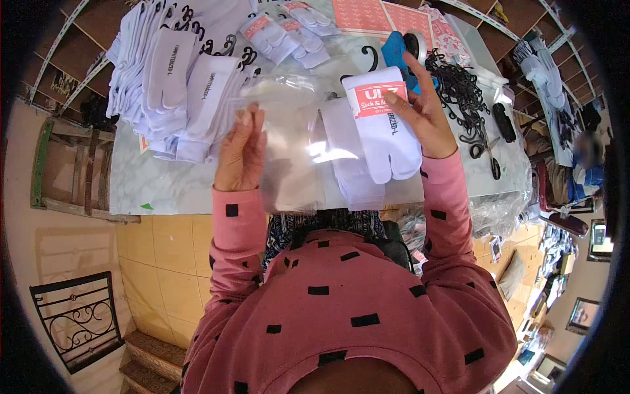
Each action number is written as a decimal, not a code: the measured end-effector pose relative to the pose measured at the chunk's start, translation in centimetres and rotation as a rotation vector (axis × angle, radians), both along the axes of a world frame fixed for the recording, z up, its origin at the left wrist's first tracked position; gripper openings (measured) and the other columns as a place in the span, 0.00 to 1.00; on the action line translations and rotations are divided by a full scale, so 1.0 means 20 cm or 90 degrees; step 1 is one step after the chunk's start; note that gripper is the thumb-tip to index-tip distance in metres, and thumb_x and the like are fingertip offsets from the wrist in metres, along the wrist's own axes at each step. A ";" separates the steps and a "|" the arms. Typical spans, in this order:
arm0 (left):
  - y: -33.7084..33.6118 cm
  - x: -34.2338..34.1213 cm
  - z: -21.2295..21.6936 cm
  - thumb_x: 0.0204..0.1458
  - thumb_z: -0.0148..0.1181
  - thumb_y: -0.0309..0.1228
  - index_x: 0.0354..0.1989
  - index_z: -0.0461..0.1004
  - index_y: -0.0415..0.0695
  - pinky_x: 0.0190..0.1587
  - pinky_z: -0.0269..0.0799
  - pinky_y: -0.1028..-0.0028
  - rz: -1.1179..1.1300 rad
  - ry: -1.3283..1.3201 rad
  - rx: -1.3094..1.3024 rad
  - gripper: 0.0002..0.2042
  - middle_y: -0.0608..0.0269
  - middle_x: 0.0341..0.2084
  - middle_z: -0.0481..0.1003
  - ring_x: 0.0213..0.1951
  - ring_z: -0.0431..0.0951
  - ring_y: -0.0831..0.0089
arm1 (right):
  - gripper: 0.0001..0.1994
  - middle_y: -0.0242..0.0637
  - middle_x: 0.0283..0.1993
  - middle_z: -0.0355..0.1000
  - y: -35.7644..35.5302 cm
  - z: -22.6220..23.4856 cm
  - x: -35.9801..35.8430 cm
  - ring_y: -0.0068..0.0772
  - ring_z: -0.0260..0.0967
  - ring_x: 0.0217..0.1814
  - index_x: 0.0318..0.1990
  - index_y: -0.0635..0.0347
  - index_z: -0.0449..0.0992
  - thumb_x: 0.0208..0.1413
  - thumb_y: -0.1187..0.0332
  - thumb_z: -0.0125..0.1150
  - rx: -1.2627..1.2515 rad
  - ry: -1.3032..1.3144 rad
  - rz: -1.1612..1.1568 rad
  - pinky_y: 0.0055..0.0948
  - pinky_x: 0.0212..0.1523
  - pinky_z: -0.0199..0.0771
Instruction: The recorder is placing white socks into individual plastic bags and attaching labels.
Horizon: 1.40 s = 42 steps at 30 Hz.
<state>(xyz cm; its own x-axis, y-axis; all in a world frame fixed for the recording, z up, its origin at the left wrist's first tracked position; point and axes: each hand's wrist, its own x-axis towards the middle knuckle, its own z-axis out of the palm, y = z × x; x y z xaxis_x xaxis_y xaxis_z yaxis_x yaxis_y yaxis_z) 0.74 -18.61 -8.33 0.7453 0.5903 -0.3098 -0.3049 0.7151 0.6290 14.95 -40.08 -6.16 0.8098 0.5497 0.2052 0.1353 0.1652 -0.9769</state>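
Head view: the right hand (423, 115) holds a folded pair of white split-toe socks with dark lettering (392, 148), its thumb laid over the red-and-white paper label (373, 98) wrapped around their upper part and its index finger pointing up and away. The pair is raised toward the toe end, in front of the body, and partly covers more white folded socks (357, 174) lying beneath. The left hand (241, 154) has thumb and fingertips drawn close together at the left edge of a clear, glossy plastic bag (292, 171); whether the film is pinched between them I cannot tell. The bag lies between the two hands, next to the lower socks.

On the grey-white marbled tabletop (174, 187), a thick stack of white socks with black plastic hooks (154, 79) fills the left side. Labelled white socks (289, 39) lie toward the far edge, near red-and-white printed sheets (367, 20). Beyond the right hand are a blue tape dispenser (392, 49), a tangled heap of black plastic hooks (456, 85) and black-handled scissors (495, 169).
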 end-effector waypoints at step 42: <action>-0.21 0.20 -0.04 0.46 0.59 0.28 0.49 0.63 0.34 0.31 0.66 0.84 -0.313 -0.061 0.261 0.22 0.61 0.31 0.74 0.31 0.73 0.80 | 0.19 0.36 0.32 0.70 -0.03 0.03 0.07 0.17 0.63 0.32 0.46 0.66 0.68 0.51 0.62 0.57 -0.274 -0.008 0.302 0.19 0.30 0.63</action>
<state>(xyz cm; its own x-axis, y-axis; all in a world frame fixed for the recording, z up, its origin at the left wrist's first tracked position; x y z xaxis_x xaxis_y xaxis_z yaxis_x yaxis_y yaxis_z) 4.65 -22.79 -9.17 0.9722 0.2287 -0.0502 -0.0711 0.4927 0.8673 16.43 -40.73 -5.66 0.4578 0.8827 -0.1065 0.1557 -0.1975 -0.9678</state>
